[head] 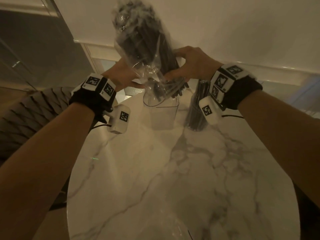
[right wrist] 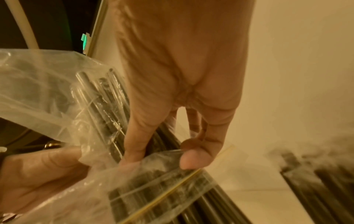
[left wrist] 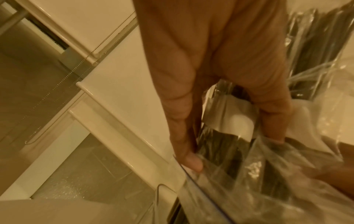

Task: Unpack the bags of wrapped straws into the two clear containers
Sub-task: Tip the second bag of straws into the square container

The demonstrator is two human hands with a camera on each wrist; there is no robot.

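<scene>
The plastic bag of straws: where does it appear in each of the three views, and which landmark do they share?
Head: plastic bag top centre, held upside down.
Left wrist: plastic bag lower right, under the left hand.
Right wrist: plastic bag left and bottom, pinched by the right hand.
Shared landmark: the dark straws at the bag's mouth.

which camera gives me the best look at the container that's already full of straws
The head view: the full container stands whole on the marble table, right of the empty container, partly behind the right wrist's gear. The right wrist view catches only its blurred straw tops at lower right. I cannot pick it out in the left wrist view.
</scene>
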